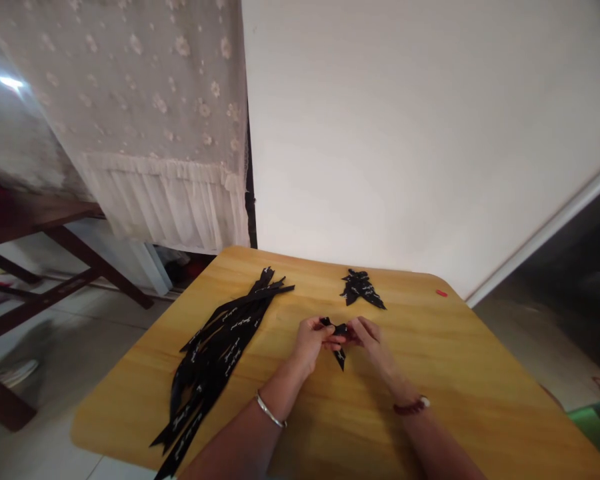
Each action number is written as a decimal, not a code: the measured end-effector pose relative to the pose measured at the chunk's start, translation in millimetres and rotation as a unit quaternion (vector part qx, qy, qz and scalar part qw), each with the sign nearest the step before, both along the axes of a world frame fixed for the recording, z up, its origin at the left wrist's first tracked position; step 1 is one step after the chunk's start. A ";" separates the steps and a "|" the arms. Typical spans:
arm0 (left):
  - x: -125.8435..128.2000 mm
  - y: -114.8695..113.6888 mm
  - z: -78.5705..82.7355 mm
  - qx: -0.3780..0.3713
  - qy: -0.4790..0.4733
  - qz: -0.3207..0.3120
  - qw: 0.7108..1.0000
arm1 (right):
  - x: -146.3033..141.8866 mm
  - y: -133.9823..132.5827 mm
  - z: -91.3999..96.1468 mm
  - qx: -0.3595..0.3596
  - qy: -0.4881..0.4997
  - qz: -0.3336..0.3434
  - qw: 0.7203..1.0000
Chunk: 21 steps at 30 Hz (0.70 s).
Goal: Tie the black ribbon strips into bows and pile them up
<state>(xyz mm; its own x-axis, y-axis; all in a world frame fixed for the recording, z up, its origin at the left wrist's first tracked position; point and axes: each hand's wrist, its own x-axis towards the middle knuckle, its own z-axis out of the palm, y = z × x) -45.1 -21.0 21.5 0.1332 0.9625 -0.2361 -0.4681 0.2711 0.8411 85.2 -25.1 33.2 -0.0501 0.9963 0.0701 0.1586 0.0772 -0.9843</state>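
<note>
Wooden table (480, 400): light top, rounded corners, fills the lower frame. Lace curtain (155, 133): hangs beyond the table's far-left corner.

Pile of black ribbon strips (220, 347): printed with white script, lies along the left part of the table, running from near edge to far edge.

Left hand (311, 340) and right hand (370, 337): at the table's centre, fingertips meeting. Both are closed in a pinch on a short black ribbon piece (339, 331), held between them just above the table top; one tail hangs down toward the near edge.

Cluster of folded black bows (361, 289): on the table, beyond the hands, toward the far edge.

Small red item (441, 293): near the table's far-right corner; too small to identify.
</note>
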 end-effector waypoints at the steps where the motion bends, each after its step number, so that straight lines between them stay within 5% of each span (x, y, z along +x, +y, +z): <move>1: 0.4 0.2 -0.7 0.006 0.002 -0.001 1.000 | 0.3 -0.3 0.3 0.013 -0.014 0.005 1.000; 8: 0.9 -0.2 -6.0 0.034 0.001 -0.023 0.999 | -1.1 -1.8 0.8 0.056 -0.090 0.027 0.994; 21: 1.0 -2.5 -1.5 0.025 -0.006 -0.055 0.998 | -3.0 0.6 -12.0 0.060 -0.066 0.034 0.995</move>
<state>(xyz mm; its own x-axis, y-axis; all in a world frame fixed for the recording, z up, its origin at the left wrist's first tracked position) -44.2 -23.5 20.0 0.2408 0.9526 -0.1859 -0.4482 0.2790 0.8493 82.2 -24.6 21.3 -0.1343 0.9751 0.1766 0.2771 0.2081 -0.9380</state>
